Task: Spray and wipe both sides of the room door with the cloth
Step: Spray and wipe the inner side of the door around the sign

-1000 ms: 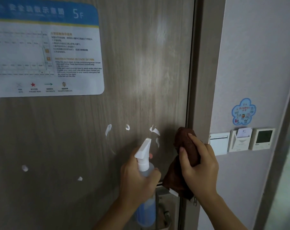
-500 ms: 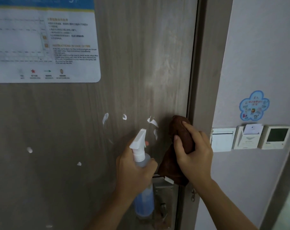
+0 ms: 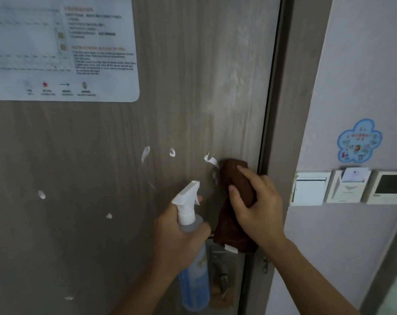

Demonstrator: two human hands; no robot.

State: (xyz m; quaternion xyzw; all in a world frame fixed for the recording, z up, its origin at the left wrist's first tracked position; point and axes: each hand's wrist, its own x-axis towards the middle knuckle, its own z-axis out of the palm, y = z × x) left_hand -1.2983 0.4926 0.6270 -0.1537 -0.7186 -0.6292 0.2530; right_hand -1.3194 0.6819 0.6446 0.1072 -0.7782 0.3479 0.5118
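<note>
The grey-brown wood-grain door [image 3: 193, 87] fills the left and middle of the head view, dotted with white foam blobs [image 3: 145, 153]. My left hand [image 3: 177, 242] grips a clear spray bottle [image 3: 193, 269] with a white trigger head, its nozzle pointing up and to the right, close to the door. My right hand [image 3: 258, 208] presses a bunched brown cloth [image 3: 236, 178] against the door near its right edge, just beside a foam streak [image 3: 211, 160]. The cloth's lower part hangs down over the metal handle plate [image 3: 222, 276].
A white evacuation notice [image 3: 61, 48] is stuck on the door at the upper left. Right of the door frame [image 3: 290, 110], the wall carries a blue flower sticker [image 3: 358, 142], a switch [image 3: 308, 189], a key-card holder [image 3: 347, 185] and a thermostat panel [image 3: 388, 187].
The camera view has tilted downward, so the notice sits higher. The cloth has shifted slightly left toward the foam streak. The bottle stays held in about the same pose.
</note>
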